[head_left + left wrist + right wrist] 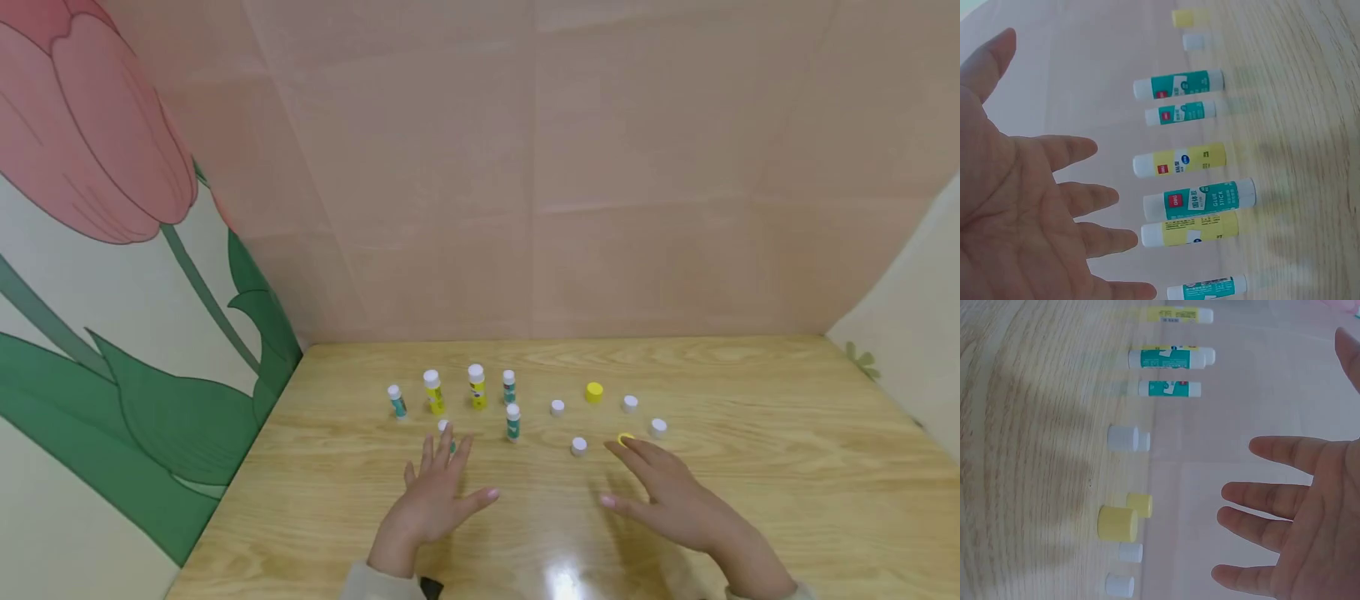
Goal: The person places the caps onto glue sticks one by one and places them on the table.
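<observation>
Both hands hover over the table with spread fingers and hold nothing. My left hand [433, 507] is nearest a teal glue stick [1200, 199], which it partly hides in the head view. Beyond it stand two yellow glue sticks [477, 388] and several more teal glue sticks [513, 424], all upright with white tops. On the right, my right hand [678, 498] is nearest a yellow cap [1117, 524], mostly covered by its fingers in the head view. Several white caps [579, 447] and another yellow cap [594, 392] stand around there, apart from the sticks.
The wood-grain table [787, 433] meets a plain pinkish backdrop [600, 208] at its far edge. A tulip-patterned panel [172, 367] borders the left side, and a pale panel [915, 333] the right. Light glares off the tabletop near the front.
</observation>
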Demonstrator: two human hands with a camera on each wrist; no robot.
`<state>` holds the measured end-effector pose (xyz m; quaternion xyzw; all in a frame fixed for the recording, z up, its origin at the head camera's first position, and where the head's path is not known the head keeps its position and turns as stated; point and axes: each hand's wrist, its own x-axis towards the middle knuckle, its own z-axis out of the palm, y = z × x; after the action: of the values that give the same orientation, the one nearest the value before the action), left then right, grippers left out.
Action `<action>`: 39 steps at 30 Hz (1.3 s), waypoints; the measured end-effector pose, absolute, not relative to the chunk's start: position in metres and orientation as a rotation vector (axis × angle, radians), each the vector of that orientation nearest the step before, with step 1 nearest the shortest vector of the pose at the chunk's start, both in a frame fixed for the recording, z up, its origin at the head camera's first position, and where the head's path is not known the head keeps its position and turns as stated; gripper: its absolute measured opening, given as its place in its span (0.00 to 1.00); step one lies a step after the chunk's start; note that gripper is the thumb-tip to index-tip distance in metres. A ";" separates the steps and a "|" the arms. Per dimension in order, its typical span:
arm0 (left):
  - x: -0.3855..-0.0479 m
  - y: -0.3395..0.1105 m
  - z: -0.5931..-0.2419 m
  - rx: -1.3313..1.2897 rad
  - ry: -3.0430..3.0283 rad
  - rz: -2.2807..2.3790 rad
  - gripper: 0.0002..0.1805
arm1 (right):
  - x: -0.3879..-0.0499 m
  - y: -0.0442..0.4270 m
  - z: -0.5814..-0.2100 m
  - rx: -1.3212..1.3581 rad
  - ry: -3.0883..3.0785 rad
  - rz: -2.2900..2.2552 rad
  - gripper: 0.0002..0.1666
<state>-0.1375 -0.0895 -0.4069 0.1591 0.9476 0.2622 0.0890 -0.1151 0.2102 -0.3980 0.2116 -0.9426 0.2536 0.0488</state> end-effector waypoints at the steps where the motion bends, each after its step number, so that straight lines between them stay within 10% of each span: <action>1: -0.138 -0.090 -0.407 0.475 2.821 0.780 0.48 | -0.115 0.210 -0.398 0.644 -2.873 0.772 0.37; 39: -0.150 -0.094 -0.424 0.408 2.812 0.902 0.47 | -0.129 0.201 -0.415 0.659 -2.917 0.828 0.36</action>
<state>-0.1504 -0.0939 -0.4238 0.1365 0.9403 0.3015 0.0800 -0.1288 0.2010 -0.4149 0.2124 -0.9399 0.2667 0.0191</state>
